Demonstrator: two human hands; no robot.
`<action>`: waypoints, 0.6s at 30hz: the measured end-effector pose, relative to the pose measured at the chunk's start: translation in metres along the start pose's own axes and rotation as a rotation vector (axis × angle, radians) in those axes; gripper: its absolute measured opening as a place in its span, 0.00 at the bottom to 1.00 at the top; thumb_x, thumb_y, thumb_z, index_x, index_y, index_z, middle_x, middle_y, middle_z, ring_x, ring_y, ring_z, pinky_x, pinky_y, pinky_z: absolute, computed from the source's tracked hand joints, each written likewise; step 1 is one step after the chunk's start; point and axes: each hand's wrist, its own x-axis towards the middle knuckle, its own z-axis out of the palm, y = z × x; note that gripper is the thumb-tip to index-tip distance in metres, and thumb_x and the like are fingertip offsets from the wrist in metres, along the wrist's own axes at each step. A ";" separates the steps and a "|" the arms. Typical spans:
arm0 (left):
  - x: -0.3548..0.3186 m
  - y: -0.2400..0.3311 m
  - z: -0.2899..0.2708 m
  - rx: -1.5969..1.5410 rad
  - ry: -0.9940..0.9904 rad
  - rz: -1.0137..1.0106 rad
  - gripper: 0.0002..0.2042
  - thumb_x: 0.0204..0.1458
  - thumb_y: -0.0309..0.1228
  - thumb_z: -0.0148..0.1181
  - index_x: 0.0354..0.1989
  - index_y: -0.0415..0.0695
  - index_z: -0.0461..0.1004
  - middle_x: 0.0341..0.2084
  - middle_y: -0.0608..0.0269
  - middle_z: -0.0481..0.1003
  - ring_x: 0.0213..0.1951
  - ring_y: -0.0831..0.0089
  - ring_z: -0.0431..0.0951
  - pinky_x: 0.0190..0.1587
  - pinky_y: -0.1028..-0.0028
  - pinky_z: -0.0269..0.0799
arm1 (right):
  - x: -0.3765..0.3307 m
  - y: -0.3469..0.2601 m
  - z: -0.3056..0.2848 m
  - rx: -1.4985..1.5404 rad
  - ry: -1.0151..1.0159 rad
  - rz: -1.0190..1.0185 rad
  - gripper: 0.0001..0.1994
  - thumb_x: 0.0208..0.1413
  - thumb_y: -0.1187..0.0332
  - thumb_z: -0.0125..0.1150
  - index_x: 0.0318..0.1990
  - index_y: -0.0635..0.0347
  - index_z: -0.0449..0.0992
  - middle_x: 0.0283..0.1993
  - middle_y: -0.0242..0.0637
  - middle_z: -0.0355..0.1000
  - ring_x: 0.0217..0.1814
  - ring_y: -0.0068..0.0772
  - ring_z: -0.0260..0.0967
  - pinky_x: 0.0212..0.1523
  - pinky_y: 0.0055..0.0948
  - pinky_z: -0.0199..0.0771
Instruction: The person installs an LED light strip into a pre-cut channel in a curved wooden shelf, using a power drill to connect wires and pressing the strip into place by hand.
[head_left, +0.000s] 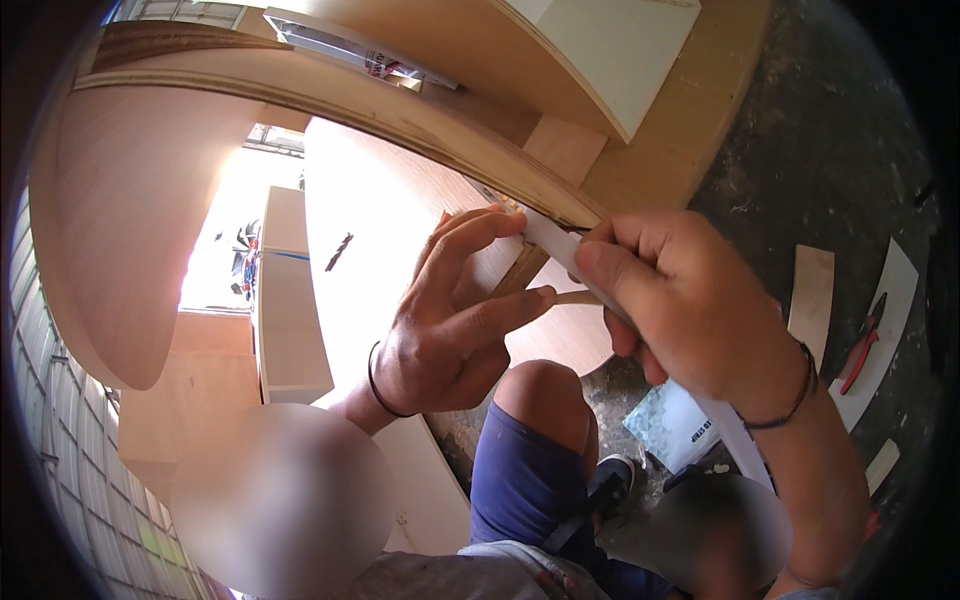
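Note:
A pale flat strip (552, 240) runs slantwise beside the edge of a wooden panel (380, 115). My right hand (690, 310) is closed round this strip, thumb on top of it. My left hand (445, 330) has its fingers apart; one fingertip rests at the strip's upper end. Another fingertip of that hand meets a narrow beige piece (575, 297), which runs to my right hand. I cannot tell whether this piece belongs to the strip. Fingers of my right hand curl out of sight beneath the strip.
Red-handled pliers (862, 350) lie on a white board (895, 300) at the right, beside a wooden offcut (810, 300). A blue-and-white packet (675, 425) is on the dark floor. A dark drill bit (339, 251) lies on the pale panel. Two blurred shapes fill the lower corners.

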 end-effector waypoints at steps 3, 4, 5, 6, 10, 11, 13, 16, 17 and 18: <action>0.002 -0.001 -0.001 0.016 -0.013 0.031 0.26 0.30 0.17 0.54 0.44 0.48 0.76 0.54 0.39 0.63 0.56 0.37 0.65 0.56 0.46 0.62 | -0.005 0.001 0.000 -0.132 0.039 -0.055 0.11 0.63 0.65 0.50 0.35 0.64 0.75 0.16 0.28 0.66 0.11 0.14 0.58 0.13 0.18 0.56; 0.002 -0.001 -0.001 0.017 -0.010 0.027 0.26 0.30 0.17 0.54 0.44 0.48 0.76 0.54 0.39 0.63 0.56 0.37 0.65 0.56 0.46 0.62 | -0.006 0.000 0.000 -0.151 0.036 -0.050 0.11 0.63 0.65 0.50 0.35 0.64 0.74 0.16 0.28 0.66 0.11 0.14 0.58 0.13 0.18 0.56; 0.002 -0.002 0.000 0.010 -0.006 0.031 0.26 0.30 0.18 0.54 0.44 0.48 0.77 0.54 0.39 0.63 0.56 0.38 0.65 0.56 0.46 0.62 | -0.007 -0.001 0.000 -0.172 0.036 -0.046 0.11 0.63 0.66 0.50 0.35 0.64 0.74 0.16 0.28 0.66 0.12 0.14 0.58 0.13 0.18 0.57; 0.001 -0.002 0.000 0.004 -0.004 0.034 0.25 0.30 0.18 0.54 0.44 0.49 0.77 0.53 0.39 0.63 0.56 0.38 0.65 0.56 0.47 0.63 | -0.007 -0.001 0.000 -0.138 0.029 -0.024 0.11 0.63 0.65 0.50 0.35 0.64 0.74 0.15 0.28 0.65 0.12 0.14 0.58 0.13 0.18 0.56; -0.003 -0.003 -0.001 0.021 -0.010 0.028 0.25 0.30 0.18 0.55 0.44 0.48 0.77 0.53 0.39 0.63 0.55 0.38 0.66 0.55 0.46 0.63 | -0.005 0.003 0.001 -0.110 0.005 -0.018 0.11 0.63 0.66 0.49 0.35 0.64 0.74 0.15 0.27 0.65 0.11 0.13 0.57 0.13 0.18 0.55; -0.001 -0.003 0.000 0.015 0.003 0.042 0.25 0.30 0.19 0.55 0.43 0.48 0.77 0.53 0.38 0.64 0.55 0.38 0.66 0.55 0.46 0.63 | -0.006 0.003 -0.001 -0.117 0.011 -0.023 0.11 0.63 0.66 0.49 0.35 0.64 0.74 0.15 0.27 0.65 0.11 0.13 0.57 0.13 0.18 0.55; 0.001 -0.003 0.001 0.003 0.019 0.060 0.24 0.30 0.19 0.56 0.43 0.47 0.77 0.53 0.38 0.64 0.55 0.38 0.66 0.55 0.46 0.63 | -0.010 0.004 -0.003 -0.163 0.016 -0.061 0.11 0.63 0.66 0.49 0.36 0.65 0.74 0.14 0.27 0.64 0.11 0.13 0.57 0.13 0.18 0.54; 0.001 -0.002 0.002 0.032 0.004 0.064 0.24 0.30 0.19 0.56 0.42 0.47 0.77 0.53 0.38 0.64 0.55 0.38 0.66 0.55 0.47 0.63 | -0.008 0.007 -0.002 -0.154 0.022 -0.094 0.12 0.63 0.66 0.49 0.36 0.66 0.75 0.13 0.27 0.64 0.11 0.13 0.57 0.13 0.18 0.54; 0.001 -0.002 0.002 0.032 0.014 0.060 0.24 0.30 0.19 0.56 0.42 0.47 0.77 0.53 0.38 0.64 0.55 0.38 0.66 0.55 0.47 0.63 | -0.008 0.007 -0.001 -0.149 0.030 -0.100 0.12 0.63 0.67 0.49 0.36 0.66 0.75 0.13 0.27 0.63 0.11 0.13 0.56 0.13 0.18 0.54; 0.002 -0.002 0.002 0.031 0.024 0.057 0.24 0.30 0.18 0.56 0.42 0.47 0.77 0.53 0.38 0.64 0.55 0.37 0.66 0.55 0.47 0.63 | -0.007 0.007 -0.002 -0.158 0.039 -0.111 0.12 0.63 0.67 0.50 0.36 0.66 0.75 0.13 0.27 0.63 0.11 0.13 0.56 0.13 0.19 0.54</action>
